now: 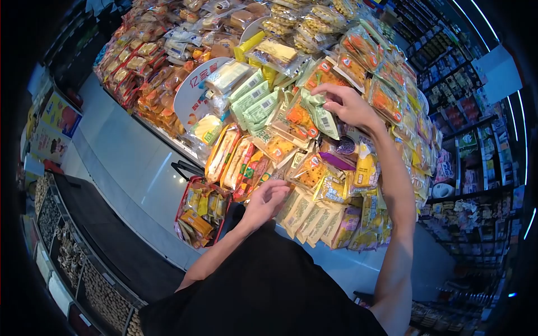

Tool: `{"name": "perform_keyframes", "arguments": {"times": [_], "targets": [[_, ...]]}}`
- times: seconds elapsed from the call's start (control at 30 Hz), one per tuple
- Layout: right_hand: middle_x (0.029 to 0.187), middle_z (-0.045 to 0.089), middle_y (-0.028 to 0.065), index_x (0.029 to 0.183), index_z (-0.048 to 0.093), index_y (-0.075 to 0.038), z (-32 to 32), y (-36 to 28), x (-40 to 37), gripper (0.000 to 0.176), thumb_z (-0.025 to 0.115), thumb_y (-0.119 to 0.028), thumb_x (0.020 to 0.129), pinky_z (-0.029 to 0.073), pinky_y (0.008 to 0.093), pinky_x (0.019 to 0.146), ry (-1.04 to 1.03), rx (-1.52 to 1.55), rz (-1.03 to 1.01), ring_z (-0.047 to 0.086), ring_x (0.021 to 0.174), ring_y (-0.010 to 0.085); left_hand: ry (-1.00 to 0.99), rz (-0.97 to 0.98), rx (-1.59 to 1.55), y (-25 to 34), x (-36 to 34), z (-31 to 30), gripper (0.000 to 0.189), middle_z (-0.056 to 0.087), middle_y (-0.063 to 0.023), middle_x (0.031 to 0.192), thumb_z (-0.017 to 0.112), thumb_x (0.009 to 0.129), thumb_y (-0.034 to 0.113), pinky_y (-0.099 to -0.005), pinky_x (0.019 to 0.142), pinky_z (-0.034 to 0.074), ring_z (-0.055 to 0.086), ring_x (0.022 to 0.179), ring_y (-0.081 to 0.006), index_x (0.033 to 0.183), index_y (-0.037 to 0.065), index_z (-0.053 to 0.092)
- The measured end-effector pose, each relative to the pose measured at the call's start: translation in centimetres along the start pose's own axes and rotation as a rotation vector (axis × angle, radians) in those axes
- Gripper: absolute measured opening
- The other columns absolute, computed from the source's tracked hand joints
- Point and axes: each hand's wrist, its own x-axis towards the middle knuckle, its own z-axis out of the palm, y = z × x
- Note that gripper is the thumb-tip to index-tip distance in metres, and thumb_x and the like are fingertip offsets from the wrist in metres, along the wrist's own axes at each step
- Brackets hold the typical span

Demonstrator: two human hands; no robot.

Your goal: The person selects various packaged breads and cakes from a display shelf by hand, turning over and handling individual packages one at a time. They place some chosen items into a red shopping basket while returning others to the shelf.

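My right hand (346,105) is closed on the upper end of a green packet (324,116), which hangs over the piled snacks beside an orange-topped pack (300,116). My left hand (268,203) is low at the near edge of the display, its fingers apart and slightly curled, with nothing in it. It hovers near sausage-like packs (255,171) and pale green packets (302,215). More green packets with barcodes (252,101) lie in a row left of my right hand. A purple packet (337,161) sits below the held one.
A red basket (180,210) of packaged snacks stands below left of the display. A round white sign (188,89) rises among the packs. Bins of loose goods (98,285) line the left, and stocked shelves (476,145) stand at the right.
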Motion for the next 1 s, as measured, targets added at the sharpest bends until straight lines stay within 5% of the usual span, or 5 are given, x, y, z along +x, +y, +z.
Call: {"name": "perform_keyframes", "arguments": {"times": [0.23,0.3,0.43,0.63,1.0], "targets": [[0.093,0.055,-0.0035,0.130,0.061,-0.006,-1.7,-2.2,-1.9,0.041,0.062,-0.005,0.089,0.041,0.0222,0.070,0.016,0.399,-0.025,0.047,0.078,0.0052,-0.039,0.067,-0.046,1.4,1.5,1.2,0.043,0.059,-0.0114,0.129,0.058,0.100,0.010,-0.0297,0.098,0.047,0.060,0.112,-0.0163,0.139,0.003,0.042],[0.094,0.059,-0.0016,0.132,0.060,-0.007,-0.5,-3.5,-2.5,0.041,0.060,-0.007,0.090,0.045,0.0271,0.072,-0.124,0.209,0.059,0.050,0.081,0.0062,-0.081,0.084,-0.223,2.9,2.1,2.1,0.052,0.055,-0.0137,0.134,0.058,0.100,0.015,-0.0312,0.098,0.047,0.060,0.113,-0.0194,0.146,0.005,0.035],[0.095,0.063,0.0125,0.127,0.061,-0.009,6.0,-4.8,-2.9,0.045,0.066,-0.005,0.082,0.052,0.0439,0.077,0.016,-0.377,-0.256,0.064,0.089,0.0332,-0.071,0.119,-0.402,6.6,4.7,4.1,0.055,0.055,-0.0109,0.136,0.053,0.102,0.034,-0.0368,0.105,0.042,0.055,0.123,-0.0213,0.147,0.009,0.034],[0.095,0.059,0.0088,0.122,0.058,-0.011,8.8,-1.8,-1.1,0.044,0.068,-0.012,0.079,0.052,0.0430,0.076,0.199,-0.732,-0.224,0.065,0.088,0.0318,-0.015,0.156,-0.423,8.5,10.6,3.5,0.032,0.058,-0.0033,0.122,0.052,0.103,0.028,-0.0341,0.099,0.043,0.056,0.116,-0.0158,0.128,0.009,0.055],[0.104,0.055,0.0111,0.135,0.051,-0.003,9.6,1.1,-0.8,0.055,0.063,-0.015,0.084,0.043,0.0376,0.080,0.397,-1.062,-0.165,0.055,0.098,0.0268,0.371,0.498,0.598,6.3,16.1,2.2,0.059,0.052,-0.0281,0.126,0.056,0.087,0.004,-0.0422,0.102,0.044,0.057,0.113,-0.0397,0.142,-0.009,0.039]]}}
